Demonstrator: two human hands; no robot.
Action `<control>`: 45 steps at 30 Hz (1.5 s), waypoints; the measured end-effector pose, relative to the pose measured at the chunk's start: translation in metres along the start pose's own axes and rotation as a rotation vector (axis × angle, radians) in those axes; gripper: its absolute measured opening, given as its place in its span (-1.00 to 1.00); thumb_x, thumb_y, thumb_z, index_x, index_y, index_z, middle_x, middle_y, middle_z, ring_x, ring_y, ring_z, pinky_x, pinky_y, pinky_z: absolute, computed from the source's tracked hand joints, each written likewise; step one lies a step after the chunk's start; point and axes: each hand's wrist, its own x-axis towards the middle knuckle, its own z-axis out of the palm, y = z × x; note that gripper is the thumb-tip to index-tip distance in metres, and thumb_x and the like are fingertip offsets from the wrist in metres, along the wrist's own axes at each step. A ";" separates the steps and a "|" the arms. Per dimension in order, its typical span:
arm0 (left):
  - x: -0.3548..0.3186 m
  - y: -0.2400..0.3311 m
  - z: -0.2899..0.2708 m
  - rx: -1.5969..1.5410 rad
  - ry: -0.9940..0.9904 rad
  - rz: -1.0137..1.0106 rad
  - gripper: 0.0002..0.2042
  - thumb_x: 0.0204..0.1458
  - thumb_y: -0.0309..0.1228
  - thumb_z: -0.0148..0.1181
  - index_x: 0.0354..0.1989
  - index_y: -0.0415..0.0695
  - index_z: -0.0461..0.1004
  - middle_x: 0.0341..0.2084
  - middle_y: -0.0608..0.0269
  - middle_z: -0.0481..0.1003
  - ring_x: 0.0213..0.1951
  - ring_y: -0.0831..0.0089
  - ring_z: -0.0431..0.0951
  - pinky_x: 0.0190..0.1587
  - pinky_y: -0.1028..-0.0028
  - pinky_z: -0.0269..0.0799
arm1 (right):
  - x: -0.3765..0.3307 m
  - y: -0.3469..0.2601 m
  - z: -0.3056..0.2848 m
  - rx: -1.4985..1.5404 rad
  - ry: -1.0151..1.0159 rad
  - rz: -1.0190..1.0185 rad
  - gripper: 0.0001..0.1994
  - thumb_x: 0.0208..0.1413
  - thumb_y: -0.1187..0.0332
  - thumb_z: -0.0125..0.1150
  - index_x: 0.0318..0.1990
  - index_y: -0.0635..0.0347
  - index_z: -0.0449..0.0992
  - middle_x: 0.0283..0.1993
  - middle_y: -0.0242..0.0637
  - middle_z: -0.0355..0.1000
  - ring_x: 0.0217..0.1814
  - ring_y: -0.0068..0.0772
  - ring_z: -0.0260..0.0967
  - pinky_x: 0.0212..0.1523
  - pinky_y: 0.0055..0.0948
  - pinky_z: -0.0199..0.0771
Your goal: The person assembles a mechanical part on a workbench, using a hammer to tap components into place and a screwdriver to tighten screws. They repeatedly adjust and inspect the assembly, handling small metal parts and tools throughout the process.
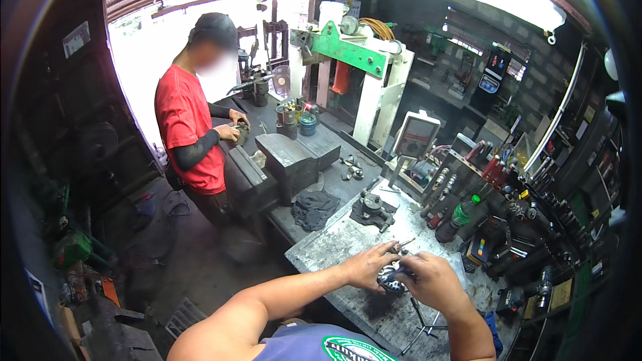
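Well, head view | risk, I'd judge: the part (390, 279) could slip and drop if the left hand's (365, 269) pinch slackens | place: between both hands, near and left of the bottle (462, 213) | left fingers curled, pinching it; right hand (429, 278) bent over it, fingertips hidden, grip can't be told

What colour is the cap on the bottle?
The cap is bright green, shown best in the head view.

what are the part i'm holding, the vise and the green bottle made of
Held part: probably shiny metal, with silvery highlights; much is covered.
Vise: likely cast iron or steel, dull grey, heavy and blocky.
Green bottle: probably glossy plastic, from its bright highlights; glass remains possible.
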 end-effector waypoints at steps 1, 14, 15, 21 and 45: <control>-0.004 0.006 0.006 0.013 0.026 -0.038 0.10 -0.22 -0.01 0.74 0.57 -0.02 0.30 0.61 -0.26 0.11 0.57 -0.24 0.22 0.57 -0.04 0.28 | -0.004 -0.001 0.002 -0.149 -0.008 0.084 -0.67 0.17 0.18 0.60 -0.10 0.19 0.66 -0.27 -0.14 0.63 -0.22 0.09 0.65 -0.22 -0.03 0.63; -0.001 0.012 0.009 -0.030 0.098 0.072 0.18 -0.32 -0.02 0.75 0.62 0.08 0.29 0.64 -0.31 0.04 0.59 -0.43 0.13 0.56 -0.12 0.27 | -0.021 0.045 0.021 0.062 0.188 -0.130 -0.74 0.02 0.31 0.61 -0.15 0.18 0.74 -0.22 -0.13 0.63 -0.27 -0.04 0.62 -0.25 -0.23 0.61; -0.001 0.010 0.013 0.018 0.073 0.043 0.10 -0.25 -0.11 0.70 0.61 0.00 0.30 0.62 -0.33 0.06 0.57 -0.45 0.17 0.54 -0.08 0.34 | -0.017 0.057 0.028 0.148 0.250 -0.274 -0.74 0.03 0.32 0.60 -0.16 0.21 0.74 -0.26 -0.15 0.62 -0.31 -0.04 0.61 -0.26 -0.24 0.61; -0.004 -0.001 0.025 0.082 0.101 0.110 0.13 -0.29 -0.04 0.73 0.59 -0.01 0.32 0.56 -0.32 0.12 0.50 -0.40 0.29 0.49 -0.05 0.42 | 0.001 0.099 0.078 1.503 -0.208 -0.372 -0.80 0.21 0.39 0.42 -0.09 0.30 0.75 -0.33 -0.12 0.65 -0.30 -0.12 0.61 -0.17 -0.24 0.58; -0.010 0.004 0.026 0.035 0.165 0.005 0.05 -0.22 0.10 0.73 0.53 0.04 0.42 0.51 -0.29 0.20 0.40 -0.29 0.42 0.45 -0.02 0.44 | -0.011 0.105 0.065 1.418 -0.229 -0.187 -0.54 0.19 0.31 0.38 0.14 0.50 0.70 -0.30 -0.10 0.65 -0.32 -0.29 0.61 -0.19 -0.33 0.59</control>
